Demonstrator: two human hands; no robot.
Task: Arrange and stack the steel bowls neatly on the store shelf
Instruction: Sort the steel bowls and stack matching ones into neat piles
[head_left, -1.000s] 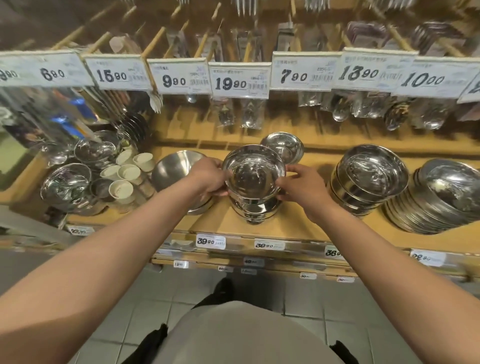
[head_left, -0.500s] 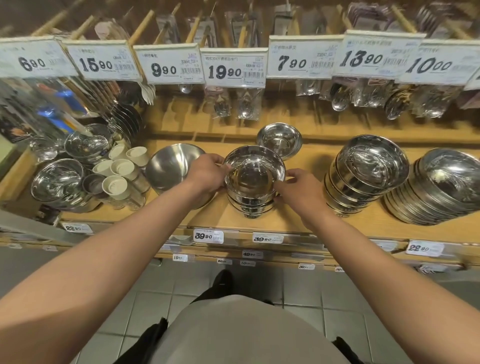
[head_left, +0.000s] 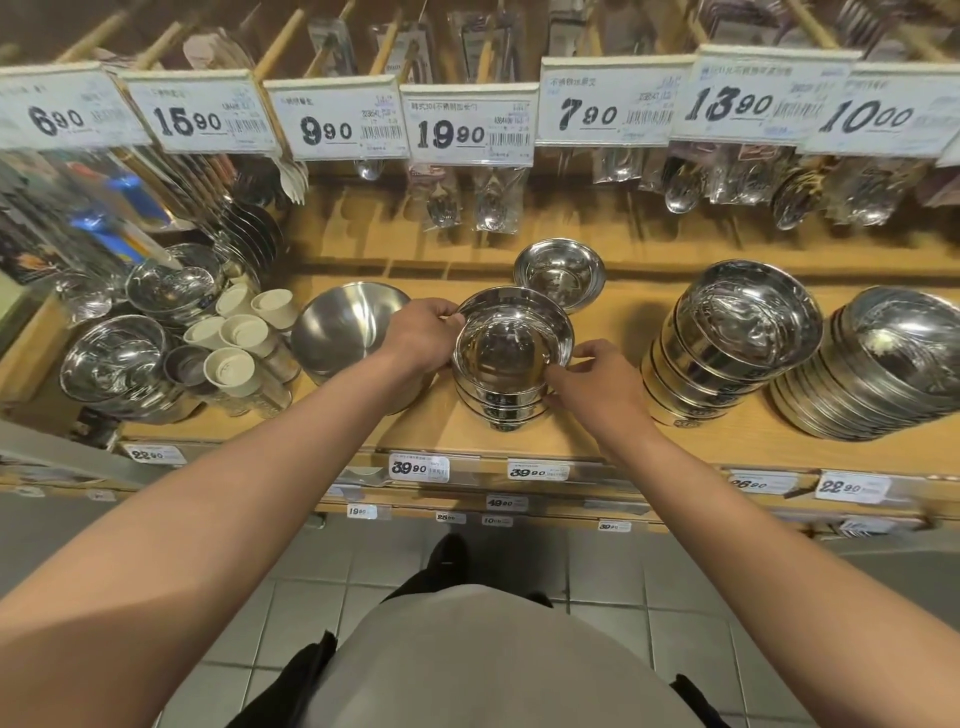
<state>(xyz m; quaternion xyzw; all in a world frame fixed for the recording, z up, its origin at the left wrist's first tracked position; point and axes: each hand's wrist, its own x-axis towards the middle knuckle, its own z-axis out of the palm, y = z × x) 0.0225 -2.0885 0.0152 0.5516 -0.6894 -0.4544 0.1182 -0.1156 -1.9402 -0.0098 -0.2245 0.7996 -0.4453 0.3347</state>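
Observation:
A short stack of shiny steel bowls (head_left: 511, 358) stands in the middle of the wooden shelf (head_left: 571, 436). My left hand (head_left: 423, 335) grips the top bowl's rim on its left side. My right hand (head_left: 592, 382) holds the right side of the stack, fingers curled at the rim. A single small steel bowl (head_left: 560, 273) sits just behind the stack. A larger matte steel bowl (head_left: 345, 325) leans to the left, partly hidden by my left wrist.
A taller bowl stack (head_left: 727, 343) and a leaning row of steel plates (head_left: 878, 374) stand at the right. At the left are more steel bowls (head_left: 117, 358) and beige-lidded cups (head_left: 228, 353). Packaged spoons and price tags (head_left: 467, 124) hang above the shelf.
The top bowl has settled lower onto the stack between my hands. My right hand has slid a little toward the stack's front. The view has tilted slightly down.

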